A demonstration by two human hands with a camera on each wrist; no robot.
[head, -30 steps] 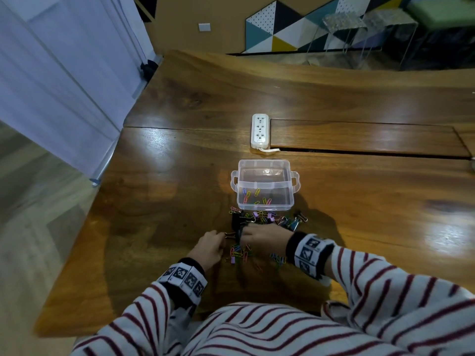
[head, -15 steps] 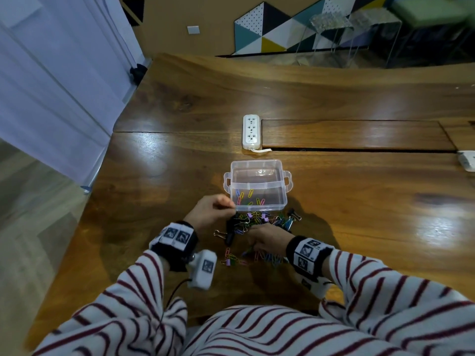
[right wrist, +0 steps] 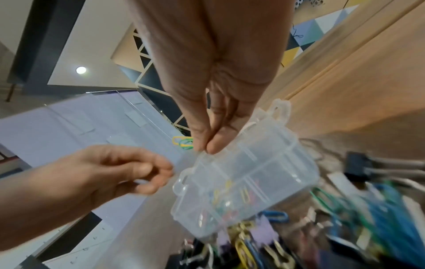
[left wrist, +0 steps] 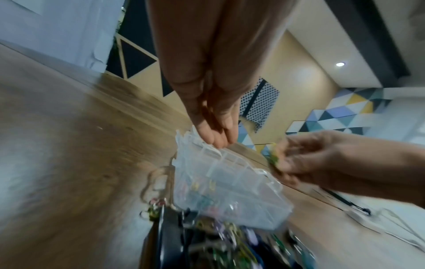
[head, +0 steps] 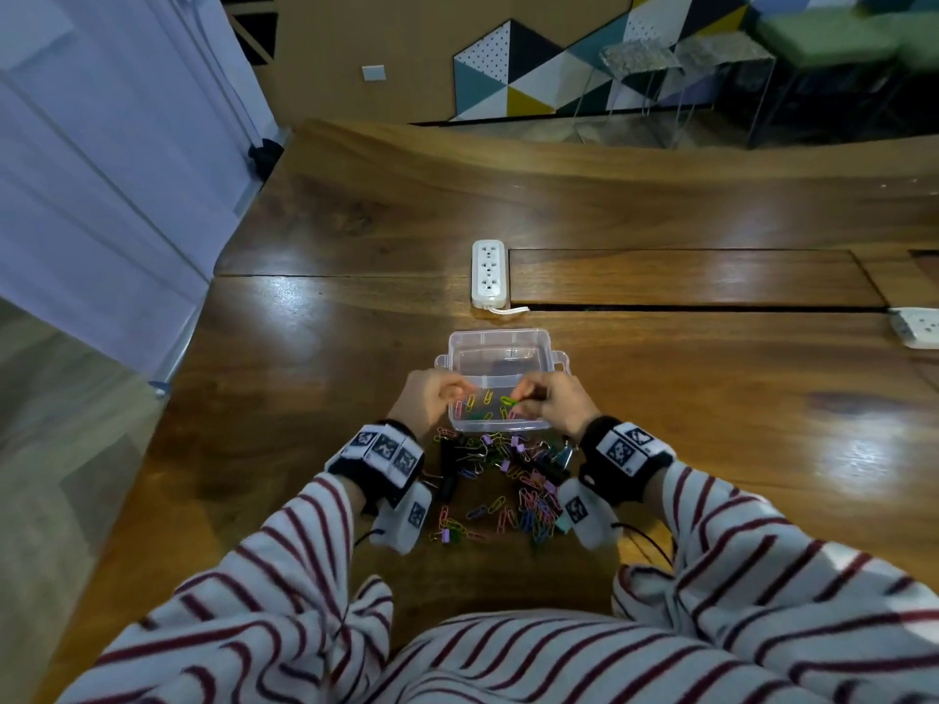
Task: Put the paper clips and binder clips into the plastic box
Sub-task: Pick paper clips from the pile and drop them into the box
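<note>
A clear plastic box (head: 500, 338) (left wrist: 230, 191) (right wrist: 253, 172) stands open on the wooden table, with several coloured paper clips in its near part. My right hand (head: 551, 406) (right wrist: 204, 147) hovers over the box's near right side and pinches a yellow and a green paper clip (head: 508, 400) (right wrist: 182, 142). My left hand (head: 432, 398) (left wrist: 220, 142) hangs over the near left rim, fingertips curled together, and no clip shows between them. A loose pile of paper clips and binder clips (head: 513, 480) lies just in front of the box, between my wrists.
A white power strip (head: 489, 271) lies just beyond the box, beside a long slot (head: 686, 307) in the table. Another white strip (head: 917, 327) sits at the right edge. The table's left edge (head: 167, 429) drops to the floor. Black binder clips (right wrist: 358, 167) lie in the pile.
Both hands have left the pile and come up over the box, the left hand first, then the right with clips pinched in it.
</note>
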